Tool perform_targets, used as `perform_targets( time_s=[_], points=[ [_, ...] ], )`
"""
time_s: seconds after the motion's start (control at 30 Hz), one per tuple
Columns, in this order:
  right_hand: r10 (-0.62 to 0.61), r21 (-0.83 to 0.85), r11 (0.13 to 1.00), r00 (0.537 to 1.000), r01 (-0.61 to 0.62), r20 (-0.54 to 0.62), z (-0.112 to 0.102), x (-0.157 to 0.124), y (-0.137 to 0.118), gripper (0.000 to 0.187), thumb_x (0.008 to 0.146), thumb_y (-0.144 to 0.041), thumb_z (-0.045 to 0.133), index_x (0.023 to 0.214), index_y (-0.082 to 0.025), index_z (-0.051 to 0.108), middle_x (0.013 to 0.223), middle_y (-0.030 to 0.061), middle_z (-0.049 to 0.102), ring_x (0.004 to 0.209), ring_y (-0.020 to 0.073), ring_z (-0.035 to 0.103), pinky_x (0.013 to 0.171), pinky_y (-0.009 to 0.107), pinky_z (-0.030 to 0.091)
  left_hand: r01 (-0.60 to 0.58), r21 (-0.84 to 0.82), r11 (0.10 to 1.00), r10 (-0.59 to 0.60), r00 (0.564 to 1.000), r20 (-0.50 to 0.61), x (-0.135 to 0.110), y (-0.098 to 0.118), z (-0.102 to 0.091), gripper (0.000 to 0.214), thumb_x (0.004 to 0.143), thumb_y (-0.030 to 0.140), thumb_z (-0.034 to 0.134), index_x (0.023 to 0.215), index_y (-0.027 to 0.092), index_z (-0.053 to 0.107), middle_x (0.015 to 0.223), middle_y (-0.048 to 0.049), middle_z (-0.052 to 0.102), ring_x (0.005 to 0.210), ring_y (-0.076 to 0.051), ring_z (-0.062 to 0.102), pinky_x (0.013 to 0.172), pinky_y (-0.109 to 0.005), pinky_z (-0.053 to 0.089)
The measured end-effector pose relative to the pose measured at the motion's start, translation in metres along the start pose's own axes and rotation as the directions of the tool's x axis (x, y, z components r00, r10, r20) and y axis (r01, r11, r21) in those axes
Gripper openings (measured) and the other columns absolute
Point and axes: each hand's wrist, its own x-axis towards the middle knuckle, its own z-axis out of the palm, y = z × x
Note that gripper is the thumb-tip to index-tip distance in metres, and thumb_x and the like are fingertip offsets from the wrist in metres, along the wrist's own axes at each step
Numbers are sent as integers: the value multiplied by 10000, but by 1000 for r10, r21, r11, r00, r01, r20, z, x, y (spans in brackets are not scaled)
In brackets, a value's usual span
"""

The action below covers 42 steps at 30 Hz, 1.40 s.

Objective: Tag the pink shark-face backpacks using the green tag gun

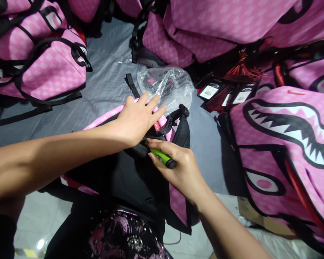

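A black backpack [118,176] lies across the lower centre of the frame, its interior hidden from view. Its broad black face is turned up, pink trim curves along the top edge, and a black strap with a pink checkered panel [178,204] hangs at its lower right. The left hand [137,120] lies palm down over that top edge, fingers spread; the right hand [179,165] is closed around a green-handled tool [161,157], whose tip is hidden near the left wrist. Just beyond, at upper centre, sits a crumpled clear plastic bag [169,90]; whether it holds anything cannot be told. Pink checkered backpacks [61,68] fill the upper left, a shark-mouth backpack [261,162] the right edge, with barcoded hang tags [210,90] and red tassels [244,70] nearby.
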Motion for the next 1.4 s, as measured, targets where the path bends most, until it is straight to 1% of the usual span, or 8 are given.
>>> perform_targets(
  time_s=[0.3,0.43,0.73,0.97,1.17,1.27,1.33,1.4],
  points=[
    [43,47,998,998,-41,-36,4,-2,3,188,905,-173,603,1063,-195,702,1122,83,739,1069,226,704,955,396,598,10,5,1000,-10,1000,16,0,0,-1,798,867,276,625,1553,236,220,1619,-141,217,1386,-380,304,976,-471,408],
    [26,26,999,997,-24,-74,7,-4,4,182,913,-160,599,1064,-187,698,1125,90,738,1088,222,695,974,398,588,3,10,1000,-3,1000,-1,0,0,0,770,871,254,601,1549,223,236,1614,-145,234,1381,-385,316,952,-473,426],
    [38,23,999,996,-36,-79,7,-8,5,194,913,-172,598,1079,-201,694,1101,78,746,1068,223,704,949,404,603,10,15,1000,-9,1000,-11,-1,0,0,698,906,227,518,1548,242,245,1619,-130,240,1391,-365,323,951,-473,431],
    [30,18,999,993,-28,-115,9,-10,6,180,905,-164,614,1067,-196,686,1111,72,745,1056,211,709,932,371,611,-8,35,999,9,999,-43,-2,0,0,697,898,229,534,1543,220,270,1598,-147,277,1372,-379,355,925,-499,465],
    [45,33,999,989,-41,-143,12,-10,2,162,895,-164,620,1037,-200,689,1102,73,747,999,206,728,905,352,619,-11,50,999,13,999,-49,-2,-2,1,731,887,236,545,1553,237,245,1613,-138,250,1356,-361,373,925,-480,476],
    [38,63,998,976,-25,-213,20,-10,0,157,892,-177,633,1037,-193,692,1109,82,745,1004,207,726,921,347,610,-7,68,998,10,999,-50,-8,-1,-2,747,890,244,553,1559,246,222,1620,-138,233,1360,-355,368,927,-463,478],
    [29,101,995,967,-3,-253,26,-12,-4,159,893,-173,633,1038,-196,693,1114,81,744,1025,210,720,942,348,599,23,96,995,-19,999,-36,-20,3,-7,772,893,249,561,1569,248,189,1628,-143,210,1381,-370,342,932,-469,477],
    [11,135,991,969,23,-248,31,-15,-10,162,897,-165,627,1042,-199,689,1120,76,742,1042,210,714,945,351,595,66,130,989,-66,998,1,-35,7,-13,826,889,247,582,1581,261,130,1645,-147,155,1399,-391,316,924,-480,484]
  ],
)
